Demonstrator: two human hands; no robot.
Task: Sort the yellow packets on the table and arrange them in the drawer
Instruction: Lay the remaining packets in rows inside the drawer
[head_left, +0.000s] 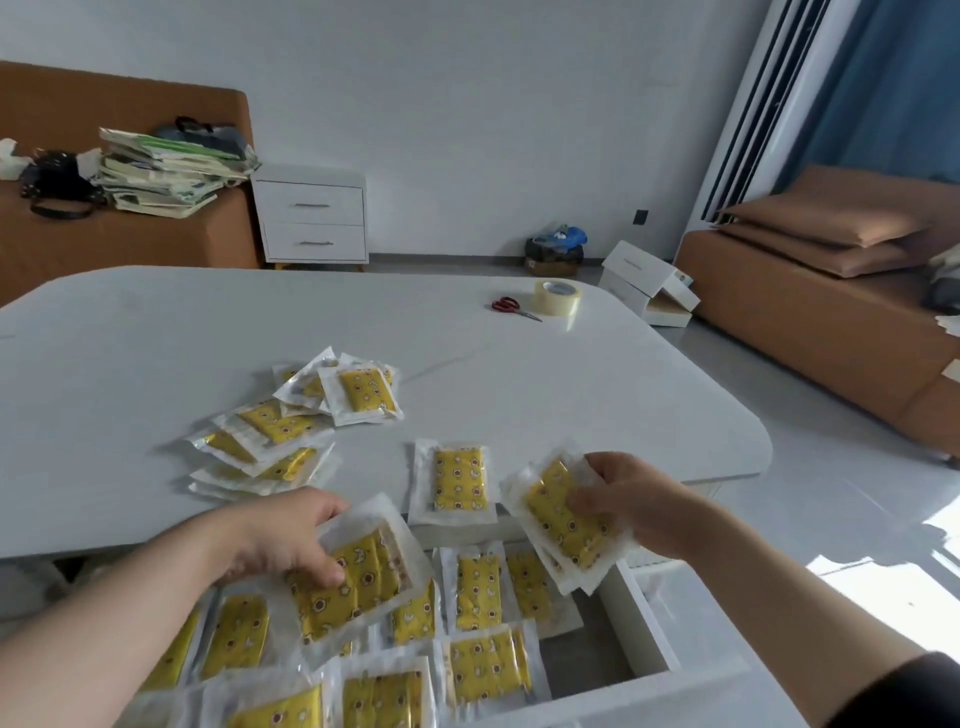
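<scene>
At six o'clock, under the counter's (156, 332) near edge, the open drawer (647, 623) already holds roughly two rows of yellow packets (478, 592) lying flat, so we judge the job about half done. A loose pile (280, 431) waits on the counter at ten o'clock. One single packet (460, 480) lies by the near edge at twelve. Our left hand (280, 535) reaches in from seven o'clock, forearm low over the drawer. Its fingers (324, 569) pinch a tilted packet (374, 577), thumb on the yellow face. Our right hand (636, 499), at three o'clock, hovers over the drawer's far right corner, fingers pinching a small fanned stack (566, 530).
</scene>
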